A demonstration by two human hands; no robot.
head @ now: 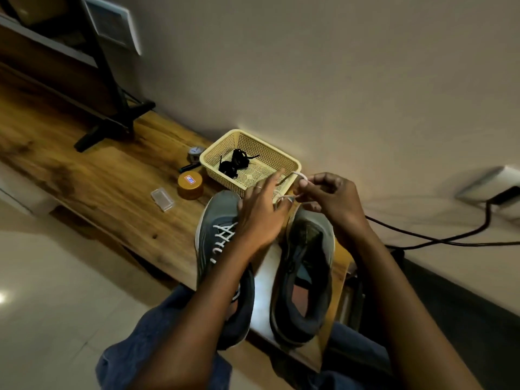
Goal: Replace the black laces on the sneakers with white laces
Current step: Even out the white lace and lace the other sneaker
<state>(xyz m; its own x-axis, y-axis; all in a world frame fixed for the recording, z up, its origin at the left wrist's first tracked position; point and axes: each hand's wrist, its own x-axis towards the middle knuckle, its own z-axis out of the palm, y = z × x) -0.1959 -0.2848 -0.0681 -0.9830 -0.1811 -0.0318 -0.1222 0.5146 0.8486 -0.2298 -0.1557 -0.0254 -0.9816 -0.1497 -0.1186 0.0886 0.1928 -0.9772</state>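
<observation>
Two grey sneakers stand side by side on the wooden bench. The left sneaker [216,237] carries white lacing. The right sneaker [305,266] shows no lace in its eyelets. Above the toes, my right hand [327,201] pinches a loose white lace [292,182] that loops toward my left hand [260,212]. My left hand's fingers are spread, with the lace passing around or under them. Black laces [235,163] lie bundled inside the yellow basket [292,164] just behind the shoes.
A round orange tin [190,184], a small clear plastic case [162,199] and a tape measure [195,152] lie left of the basket. A black stand foot [112,125] rests farther left. A black cable [439,237] runs along the wall on the right.
</observation>
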